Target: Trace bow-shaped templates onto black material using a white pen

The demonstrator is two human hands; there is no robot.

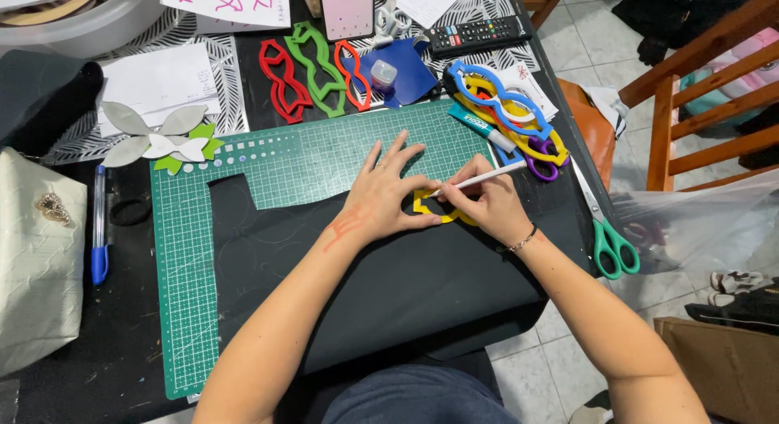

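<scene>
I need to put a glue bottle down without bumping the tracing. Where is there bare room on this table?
Free: green cutting mat above the black sheet, and the sheet's near half below both hands. Crowded: the far edge with the red and green templates, and the right side with the blue-yellow templates and scissors.

We see a yellow template [442,213] on a black sheet [381,270], which lies over a green cutting mat [292,156] ruled with a fine pale grid, while a white pencil [479,179] crosses above it. Behind them we count red [280,83], green [318,63] and orange [351,73] outline shapes, a blue one [495,91] over yellow and purple pieces, silver-grey petals [154,136] on a lime green leaf [191,152], and green-handled scissors [610,244]. We make out a black-and-white patterned mat [174,36], possibly a leaf motif, a blue pen [99,229] and a cream textured pouch [36,262].
</scene>
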